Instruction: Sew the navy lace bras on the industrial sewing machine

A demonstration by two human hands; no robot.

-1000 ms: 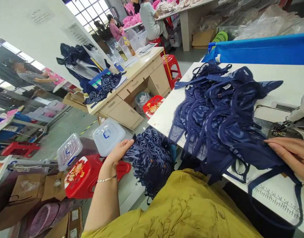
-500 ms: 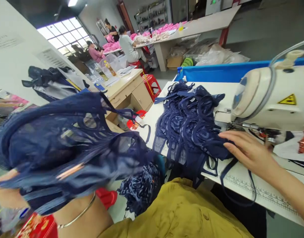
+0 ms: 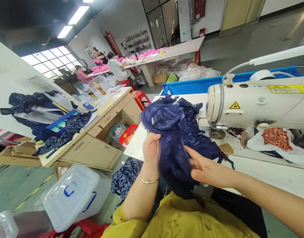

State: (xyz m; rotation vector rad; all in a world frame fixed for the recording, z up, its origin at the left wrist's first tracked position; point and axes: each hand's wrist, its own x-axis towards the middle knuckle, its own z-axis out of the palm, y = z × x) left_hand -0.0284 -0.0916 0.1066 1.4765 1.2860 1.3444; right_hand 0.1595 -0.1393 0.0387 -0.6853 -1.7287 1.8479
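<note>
A sheer navy bra hangs in front of me, over the near edge of the sewing table. My left hand is closed on its left edge, thumb uppermost. At its right side, my right hand has the fabric edge between index finger and thumb; its other fingers are partly hidden. Behind the held piece lies a heap of navy bras, partly covered by it. The white sewing machine stands to the right of the heap, its needle area close to the fabric.
A bag of copper-coloured bits sits right of the needle. Patterned navy cloth hangs below the table's left side. A lidded clear bin stands on the floor at left, near a wooden desk. Several people work at a far table.
My left hand has brought the bra from the far left to the table front. My right hand has left the heap and come to the bra. The view has turned right.
</note>
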